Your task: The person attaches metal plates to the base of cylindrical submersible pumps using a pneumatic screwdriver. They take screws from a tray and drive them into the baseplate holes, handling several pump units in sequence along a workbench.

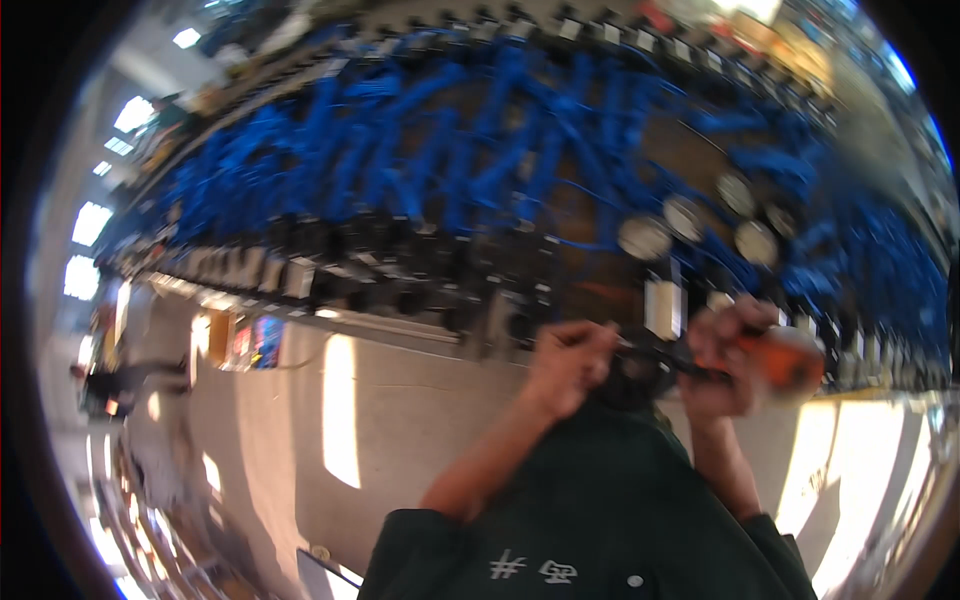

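In front of my chest, my right hand (718, 355) is wrapped round an orange-and-black tool (788, 362). Its orange end is smeared by motion, so I cannot make out its exact kind. A dark, narrow part (655, 350) reaches from it toward my left hand (573, 368). The left fingers are pinched together at the tip of that part; whatever they hold is too small to make out. Just beyond both hands stands a black unit with a pale label (663, 308), at the near edge of the bench. A dark rounded shape (635, 380) lies below, between the hands.
Bundles of blue cables (480, 130) cover the long bench, with rows of black units (430, 275) along both edges. Several round metal discs (645, 238) lie beyond my hands. On the left, a person (140, 380) stands on the floor near a box (268, 340).
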`<state>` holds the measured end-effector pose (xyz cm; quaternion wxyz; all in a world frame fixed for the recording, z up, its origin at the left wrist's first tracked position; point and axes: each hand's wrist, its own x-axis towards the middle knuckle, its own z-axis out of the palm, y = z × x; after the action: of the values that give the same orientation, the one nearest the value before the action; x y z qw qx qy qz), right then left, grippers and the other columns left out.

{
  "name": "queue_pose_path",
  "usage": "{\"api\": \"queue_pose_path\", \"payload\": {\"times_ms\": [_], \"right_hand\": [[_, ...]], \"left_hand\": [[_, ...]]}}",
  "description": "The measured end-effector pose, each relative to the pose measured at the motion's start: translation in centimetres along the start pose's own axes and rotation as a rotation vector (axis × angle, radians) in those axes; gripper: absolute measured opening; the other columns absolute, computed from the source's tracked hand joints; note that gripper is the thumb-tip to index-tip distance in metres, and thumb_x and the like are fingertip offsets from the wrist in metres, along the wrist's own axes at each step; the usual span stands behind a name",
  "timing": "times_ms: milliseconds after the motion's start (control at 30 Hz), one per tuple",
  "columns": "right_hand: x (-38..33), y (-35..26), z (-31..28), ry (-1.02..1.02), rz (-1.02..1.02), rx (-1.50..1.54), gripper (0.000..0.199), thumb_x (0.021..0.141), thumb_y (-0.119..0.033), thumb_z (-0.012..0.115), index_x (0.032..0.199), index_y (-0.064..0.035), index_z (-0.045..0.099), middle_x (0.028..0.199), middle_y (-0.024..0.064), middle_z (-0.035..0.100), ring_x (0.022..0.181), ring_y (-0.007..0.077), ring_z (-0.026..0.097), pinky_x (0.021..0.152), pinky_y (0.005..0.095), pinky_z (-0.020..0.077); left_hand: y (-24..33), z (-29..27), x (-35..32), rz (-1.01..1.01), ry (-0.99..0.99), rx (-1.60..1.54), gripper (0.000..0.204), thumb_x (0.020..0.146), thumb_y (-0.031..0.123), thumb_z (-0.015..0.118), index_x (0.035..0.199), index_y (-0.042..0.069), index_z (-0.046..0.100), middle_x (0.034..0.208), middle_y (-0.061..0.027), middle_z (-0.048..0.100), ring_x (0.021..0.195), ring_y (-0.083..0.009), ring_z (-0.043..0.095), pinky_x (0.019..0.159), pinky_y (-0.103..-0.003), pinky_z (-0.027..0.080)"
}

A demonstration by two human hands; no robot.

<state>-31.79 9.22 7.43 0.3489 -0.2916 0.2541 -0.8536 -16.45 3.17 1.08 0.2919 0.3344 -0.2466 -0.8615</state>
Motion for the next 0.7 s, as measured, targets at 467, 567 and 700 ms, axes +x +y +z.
{"api": "queue_pose_path", "payload": {"times_ms": [467, 567, 700], "right_hand": [[0.4, 2.5, -1.6, -0.065, 0.123, -0.477, 0.03, 0.072, 0.008, 0.044, 0.102, 0.0005, 0.045, 0.087, 0.014, 0.053, 0.061, 0.0164, 0.052, 0.06, 0.0294, 0.0468], [0.3, 3.1, -1.2, -0.151, 0.149, -0.538, 0.03, 0.073, 0.011, 0.046, 0.1, -0.0011, 0.046, 0.086, 0.0125, 0.054, 0.065, 0.0158, 0.054, 0.06, 0.0276, 0.0478], [0.6, 3.9, -0.9, -0.299, 0.151, -0.641, 0.028, 0.073, 0.012, 0.052, 0.097, -0.001, 0.048, 0.084, 0.01, 0.058, 0.07, 0.0137, 0.057, 0.063, 0.0264, 0.0499]], "left_hand": [[-2.2, -2.8, 4.7, 0.325, -0.172, 0.706, 0.046, 0.099, 0.036, 0.047, 0.095, -0.003, 0.07, 0.066, 0.003, 0.052, 0.063, -0.0037, 0.043, 0.057, -0.022, 0.035], [-2.4, -3.3, 4.6, 0.321, -0.145, 0.661, 0.033, 0.098, 0.026, 0.048, 0.102, -0.001, 0.067, 0.065, 0.0029, 0.049, 0.061, -0.0039, 0.041, 0.054, -0.022, 0.033], [-3.8, -5.4, 5.3, 0.126, -0.011, 0.178, 0.024, 0.093, 0.008, 0.047, 0.112, -0.002, 0.056, 0.077, -0.0025, 0.056, 0.067, -0.0093, 0.05, 0.061, -0.023, 0.04]]}}
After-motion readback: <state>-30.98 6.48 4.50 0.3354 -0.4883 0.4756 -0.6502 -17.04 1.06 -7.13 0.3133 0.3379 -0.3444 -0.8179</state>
